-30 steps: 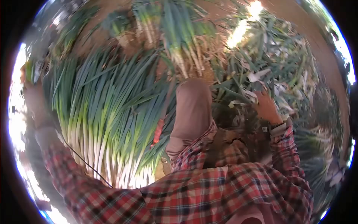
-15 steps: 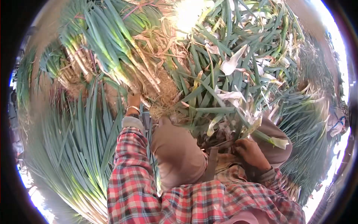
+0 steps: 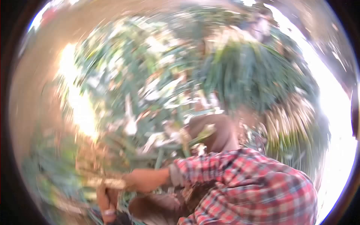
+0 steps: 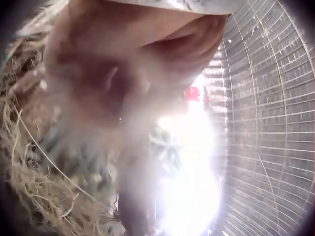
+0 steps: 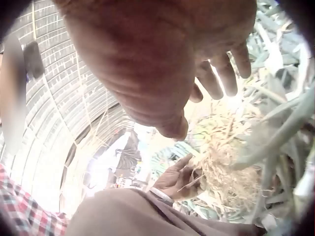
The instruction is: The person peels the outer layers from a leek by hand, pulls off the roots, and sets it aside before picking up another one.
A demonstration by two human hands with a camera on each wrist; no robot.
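In the head view, my left hand (image 3: 106,200) is at the lower left by blurred pale stalks (image 3: 107,183). The right wrist view shows that left hand (image 5: 176,183) gripping green onions at their root end, with dry roots (image 5: 229,172) hanging beside its fingers. My right hand (image 5: 147,59) is above, its fingers apart and holding nothing; in the head view the right hand (image 3: 123,182) reaches across close to the left. The left wrist view has the left hand (image 4: 118,73) large and blurred, beside stringy roots (image 4: 44,191); its fingertips are unclear.
A heap of loose leaves and pale peelings (image 3: 150,97) lies beyond the knees. More green onions (image 3: 251,71) are piled at the right. One bent knee (image 3: 213,131) stands between the heap and the body.
The head view has swung right and blurred. My right hand has moved from near the lap across to the left hand, which was among the onion bundles half a second ago.
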